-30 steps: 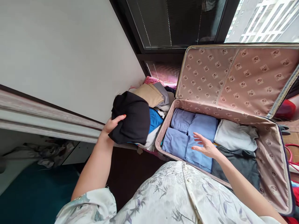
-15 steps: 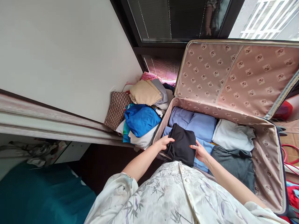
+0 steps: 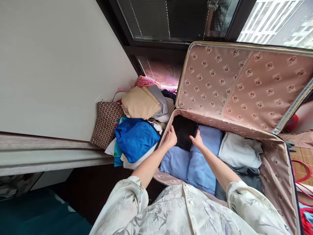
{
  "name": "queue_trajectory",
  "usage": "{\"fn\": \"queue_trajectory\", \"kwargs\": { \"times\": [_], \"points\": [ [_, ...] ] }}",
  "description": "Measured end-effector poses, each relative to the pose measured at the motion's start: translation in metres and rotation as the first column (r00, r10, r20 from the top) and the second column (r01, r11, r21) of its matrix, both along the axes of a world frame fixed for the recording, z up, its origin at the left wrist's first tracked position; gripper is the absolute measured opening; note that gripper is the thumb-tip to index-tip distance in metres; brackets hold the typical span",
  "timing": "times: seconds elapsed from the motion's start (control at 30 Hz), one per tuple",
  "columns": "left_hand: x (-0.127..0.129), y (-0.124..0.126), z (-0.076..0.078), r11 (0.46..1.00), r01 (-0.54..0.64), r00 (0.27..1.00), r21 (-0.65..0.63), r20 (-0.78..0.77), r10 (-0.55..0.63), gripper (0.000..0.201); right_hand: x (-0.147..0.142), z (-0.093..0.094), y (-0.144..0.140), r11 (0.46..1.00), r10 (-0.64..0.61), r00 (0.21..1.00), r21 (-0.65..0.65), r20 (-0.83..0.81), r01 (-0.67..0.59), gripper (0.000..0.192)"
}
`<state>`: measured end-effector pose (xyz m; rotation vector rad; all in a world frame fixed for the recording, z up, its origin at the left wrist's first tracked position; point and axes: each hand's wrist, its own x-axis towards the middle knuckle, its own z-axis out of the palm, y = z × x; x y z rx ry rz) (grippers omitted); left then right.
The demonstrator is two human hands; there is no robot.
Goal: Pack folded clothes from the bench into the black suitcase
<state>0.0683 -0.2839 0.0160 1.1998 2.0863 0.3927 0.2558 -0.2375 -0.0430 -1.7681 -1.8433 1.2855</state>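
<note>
A folded black garment [image 3: 183,132] lies in the far left corner of the open suitcase [image 3: 275,163], over part of the blue clothing. My left hand [image 3: 171,138] holds its left edge, close to the suitcase's side wall, with some fingers hidden. On the opposite edge, my right hand [image 3: 197,141] grips the garment, thumb apart from the other fingers. Folded blue clothes [image 3: 174,163] fill the near left part of the case and also show to the right of the black garment. Beside them are a folded white garment [image 3: 239,150] and a dark grey one [image 3: 250,179].
The suitcase lid [image 3: 244,85] stands raised against the window. Left of the case is a pile with a blue garment [image 3: 135,138], beige cloth [image 3: 140,102] and a patterned cushion [image 3: 106,122]. A red hose-like loop [image 3: 304,169] lies at the right.
Both hands have moved away from my body with the black garment, from above the near left part to the suitcase's far left corner. The blue clothes in front are now uncovered.
</note>
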Motion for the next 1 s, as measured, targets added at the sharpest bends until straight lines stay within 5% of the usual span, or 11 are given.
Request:
{"fn": "queue_trajectory", "kwargs": {
  "times": [0.1,0.2,0.37,0.57,0.7,0.83,0.9,1.0],
  "points": [
    [0.014,-0.004,-0.022,0.947,0.309,0.918,0.094,-0.291,-0.270,0.077,-0.016,-0.009,0.004,0.961,0.082,0.942,0.223,0.327,-0.161,0.080],
    [0.014,0.005,-0.046,0.856,0.516,0.806,0.042,-0.361,-0.468,0.084,-0.031,-0.020,0.012,0.830,0.299,0.843,0.314,0.448,-0.461,0.081],
    [-0.012,0.031,-0.091,0.821,0.550,0.796,-0.154,-0.200,-0.571,0.129,-0.051,-0.052,0.040,0.787,0.473,0.703,0.104,0.532,-0.608,0.077],
    [-0.012,0.041,-0.113,0.820,0.540,0.794,-0.188,-0.209,-0.571,0.131,-0.050,-0.077,0.053,0.784,0.491,0.685,0.069,0.539,-0.617,0.080],
    [0.012,0.041,-0.088,0.810,0.543,0.770,-0.222,-0.252,-0.586,0.115,-0.045,-0.080,0.056,0.796,0.500,0.674,0.019,0.544,-0.606,0.075],
    [0.013,-0.001,-0.018,0.794,0.603,0.772,0.074,-0.304,-0.559,0.064,-0.046,-0.077,0.062,0.792,0.526,0.672,-0.014,0.522,-0.610,0.073],
    [-0.011,-0.040,0.023,0.846,0.487,0.855,0.217,-0.319,-0.410,0.050,-0.046,-0.071,0.064,0.794,0.530,0.673,-0.023,0.516,-0.608,0.076],
    [-0.074,-0.107,0.068,0.959,0.122,0.936,0.256,-0.350,-0.025,0.044,-0.042,-0.056,0.054,0.798,0.479,0.700,0.069,0.530,-0.598,0.075]
  ]
}}
